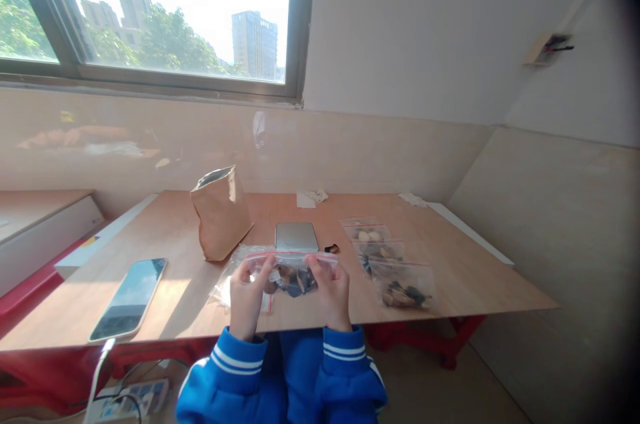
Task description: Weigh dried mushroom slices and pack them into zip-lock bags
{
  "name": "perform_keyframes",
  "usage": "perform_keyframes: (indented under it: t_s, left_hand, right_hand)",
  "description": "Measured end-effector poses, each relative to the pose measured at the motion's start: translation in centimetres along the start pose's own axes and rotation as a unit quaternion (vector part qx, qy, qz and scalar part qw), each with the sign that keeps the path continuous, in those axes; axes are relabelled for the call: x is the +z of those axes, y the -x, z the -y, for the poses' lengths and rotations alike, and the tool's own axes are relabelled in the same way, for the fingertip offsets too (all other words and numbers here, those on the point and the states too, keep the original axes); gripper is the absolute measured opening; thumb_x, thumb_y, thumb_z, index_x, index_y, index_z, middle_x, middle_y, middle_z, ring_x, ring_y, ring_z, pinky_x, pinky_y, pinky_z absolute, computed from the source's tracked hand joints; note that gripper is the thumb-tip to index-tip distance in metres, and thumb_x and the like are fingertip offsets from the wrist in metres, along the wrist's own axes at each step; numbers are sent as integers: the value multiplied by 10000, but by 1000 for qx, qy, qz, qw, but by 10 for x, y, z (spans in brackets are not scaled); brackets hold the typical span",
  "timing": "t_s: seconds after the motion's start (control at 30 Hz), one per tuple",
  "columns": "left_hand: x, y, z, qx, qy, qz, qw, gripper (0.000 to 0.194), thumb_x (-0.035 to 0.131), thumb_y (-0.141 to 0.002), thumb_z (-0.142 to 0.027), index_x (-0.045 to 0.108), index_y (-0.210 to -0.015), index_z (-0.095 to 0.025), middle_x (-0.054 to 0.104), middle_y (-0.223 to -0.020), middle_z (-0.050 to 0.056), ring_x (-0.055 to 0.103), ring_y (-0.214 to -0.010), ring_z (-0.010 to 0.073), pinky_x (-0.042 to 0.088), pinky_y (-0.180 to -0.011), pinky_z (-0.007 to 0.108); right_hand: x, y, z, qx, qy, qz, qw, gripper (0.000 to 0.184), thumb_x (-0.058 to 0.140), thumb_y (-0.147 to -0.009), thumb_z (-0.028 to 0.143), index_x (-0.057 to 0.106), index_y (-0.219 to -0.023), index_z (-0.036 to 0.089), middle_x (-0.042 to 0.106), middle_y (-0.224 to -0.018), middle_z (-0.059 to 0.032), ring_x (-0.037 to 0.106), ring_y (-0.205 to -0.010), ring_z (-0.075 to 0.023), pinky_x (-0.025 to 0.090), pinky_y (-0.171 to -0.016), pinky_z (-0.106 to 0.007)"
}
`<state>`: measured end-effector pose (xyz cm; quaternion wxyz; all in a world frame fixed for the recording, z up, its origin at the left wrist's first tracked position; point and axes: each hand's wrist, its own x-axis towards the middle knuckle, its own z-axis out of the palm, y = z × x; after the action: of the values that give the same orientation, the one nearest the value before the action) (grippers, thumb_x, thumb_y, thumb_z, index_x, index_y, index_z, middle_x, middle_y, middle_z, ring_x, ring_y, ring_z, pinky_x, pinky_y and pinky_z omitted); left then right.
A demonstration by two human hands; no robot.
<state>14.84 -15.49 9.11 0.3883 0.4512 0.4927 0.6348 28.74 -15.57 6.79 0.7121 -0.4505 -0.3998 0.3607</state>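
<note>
Between my two hands is a clear zip bag [293, 277] with a red-lined top edge and dark, dried-looking pieces inside. My left hand [247, 294] pinches its top left corner, and my right hand [331, 287] pinches the top right. Behind it lies a flat silver-grey device, likely a small scale [296, 236]. A loose dark brown piece [331, 249] rests beside that device. Under and beside my left hand are clear plastic bags [223, 287]. To the right lie several filled zip bags, the nearest one [404, 287] holding brown and dark pieces.
A brown paper bag [223, 217] stands open-topped at the back left. A phone [131, 297] with a white cable [100, 371] lies near the left front edge. Crumpled white paper [313, 198] sits by the wall. Below the table is a power strip [133, 403].
</note>
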Motion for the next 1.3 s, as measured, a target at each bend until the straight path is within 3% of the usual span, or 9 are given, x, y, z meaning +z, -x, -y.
perform_keyframes:
  t_s: [0.17,0.3,0.43,0.6,0.87,1.1,1.3]
  left_hand:
    - [-3,1,4,-34,25,55,998,297,740,-680,-427,668,-680,-139,667,-645,19,593,-621,139,467,-592,233]
    - [-9,3,6,-67,19,115,991,311,765,-656,-401,711,-796,-128,655,-618,16,551,-542,116,445,-531,222]
    - [-13,3,9,-62,20,102,993,303,764,-661,-398,693,-777,-126,568,-523,-22,477,-464,81,388,-459,195]
    - [-18,2,12,-60,14,99,993,294,752,-672,-400,677,-763,-131,612,-594,-1,506,-494,86,413,-475,195]
    - [-16,4,19,-75,-5,101,992,300,747,-679,-399,691,-809,-136,638,-599,4,571,-518,126,482,-509,232]
    - [-11,3,28,-69,-19,49,996,295,758,-667,-393,697,-816,-146,647,-585,0,575,-498,122,477,-492,222]
    - [-3,1,28,-63,-25,48,997,297,765,-658,-396,704,-783,-133,648,-579,5,573,-513,120,467,-511,222]
  right_hand:
    - [-2,-2,-9,13,-30,-1,999,322,711,-732,473,711,-771,153,734,-781,-67,675,-756,-210,538,-720,-324]
    - [-6,-2,-13,45,-61,68,995,347,692,-747,496,713,-851,165,739,-857,-79,680,-786,-219,548,-719,-331]
    - [-6,-1,-8,61,-104,153,981,344,679,-772,481,699,-956,191,736,-963,-80,684,-862,-230,549,-787,-355]
    - [-6,3,-9,67,-73,203,974,350,678,-765,495,711,-947,199,730,-958,-77,678,-895,-254,559,-775,-368]
    - [-5,0,-20,37,-27,133,990,242,708,-746,426,697,-792,189,712,-779,-38,670,-763,-198,545,-720,-311]
    - [-5,-4,-26,18,-14,136,990,167,700,-761,363,690,-743,198,669,-720,-3,628,-690,-160,512,-657,-266]
    - [-7,-3,-27,13,-7,108,994,155,694,-764,345,691,-731,194,679,-722,-7,633,-720,-169,507,-702,-284]
